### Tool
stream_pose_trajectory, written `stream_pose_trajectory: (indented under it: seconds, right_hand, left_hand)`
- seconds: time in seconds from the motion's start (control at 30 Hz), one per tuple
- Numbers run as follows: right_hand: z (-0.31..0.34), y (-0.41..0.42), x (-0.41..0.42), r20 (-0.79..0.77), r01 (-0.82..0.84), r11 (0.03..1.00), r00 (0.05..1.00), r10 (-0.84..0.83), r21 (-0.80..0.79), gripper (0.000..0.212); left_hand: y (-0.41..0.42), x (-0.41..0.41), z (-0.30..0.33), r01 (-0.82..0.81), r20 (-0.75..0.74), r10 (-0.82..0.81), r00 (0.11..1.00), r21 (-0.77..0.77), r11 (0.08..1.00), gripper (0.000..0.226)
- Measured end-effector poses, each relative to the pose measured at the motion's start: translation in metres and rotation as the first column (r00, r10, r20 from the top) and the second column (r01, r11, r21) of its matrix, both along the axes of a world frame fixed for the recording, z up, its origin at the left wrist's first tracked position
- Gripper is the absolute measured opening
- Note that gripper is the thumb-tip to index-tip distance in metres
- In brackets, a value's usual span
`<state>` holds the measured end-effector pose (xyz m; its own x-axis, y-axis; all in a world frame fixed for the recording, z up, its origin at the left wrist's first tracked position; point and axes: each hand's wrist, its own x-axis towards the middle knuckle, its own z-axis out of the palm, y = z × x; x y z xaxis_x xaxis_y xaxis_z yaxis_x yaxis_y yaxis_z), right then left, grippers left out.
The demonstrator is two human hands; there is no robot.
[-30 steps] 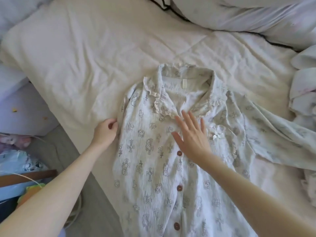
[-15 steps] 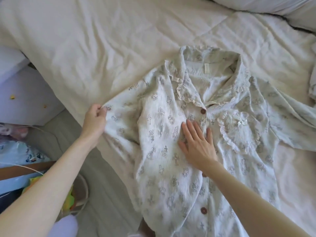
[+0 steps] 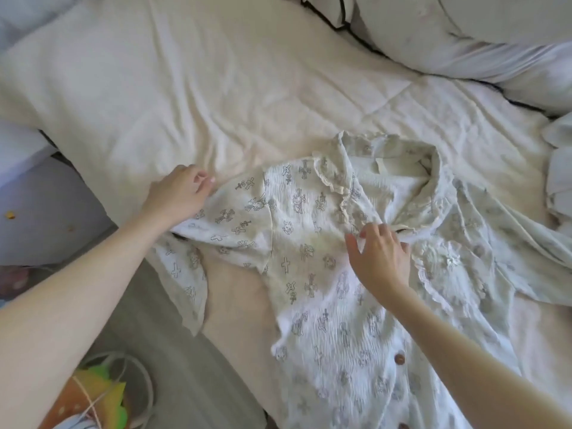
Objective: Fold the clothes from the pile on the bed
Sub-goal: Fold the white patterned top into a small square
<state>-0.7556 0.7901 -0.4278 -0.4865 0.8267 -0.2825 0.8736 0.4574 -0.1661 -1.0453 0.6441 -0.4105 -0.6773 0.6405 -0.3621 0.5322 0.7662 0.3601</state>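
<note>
Near edge first: the pale printed pyjama shirt (image 3: 309, 274) lies face up on the cream bed (image 3: 216, 88), its buttoned front running toward the camera. Mid-scene, the right hand (image 3: 382, 258) rests flat on the chest just below the collar, fingers straight and spread, pinning the cloth. To the left, the left hand (image 3: 178, 196) pinches the sleeve (image 3: 229, 218) and draws it sideways; that sleeve's cuff droops over the bed's near edge. This looks like the spreading step, before any fold. Next, I'd say, comes laying that sleeve flat, then folding it inward. Far right, more pale clothes (image 3: 560, 168) wait.
</note>
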Motion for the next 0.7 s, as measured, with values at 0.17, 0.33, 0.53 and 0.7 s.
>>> stream_pose_trajectory:
  seconds: [0.17, 0.33, 0.53, 0.7]
  right_hand:
    - [0.008, 0.073, -0.06, -0.156, 0.08, 0.984, 0.982, -0.105, -0.159, 0.056]
    - [0.008, 0.115, -0.12, -0.243, 0.162, 0.903, 0.931, -0.273, -0.397, 0.034]
    - [0.007, 0.125, -0.141, -0.357, 0.306, 0.838, 0.798, -0.485, -0.453, 0.028]
    - [-0.001, 0.078, -0.102, -0.375, 0.062, 0.98, 0.918, -0.132, -0.192, 0.049]
  left_hand:
    - [0.062, 0.005, -0.018, -0.011, 0.213, -0.014, 0.977, 0.119, 0.993, 0.033]
    - [0.081, 0.009, -0.037, -0.071, 0.27, -0.006, 0.963, 0.275, 0.959, 0.016]
    - [0.084, -0.001, -0.029, -0.031, 0.074, 0.004, 0.997, 0.374, 0.927, 0.015]
    - [0.045, 0.034, -0.029, 0.057, -0.254, 0.032, 0.967, 0.337, 0.94, 0.026]
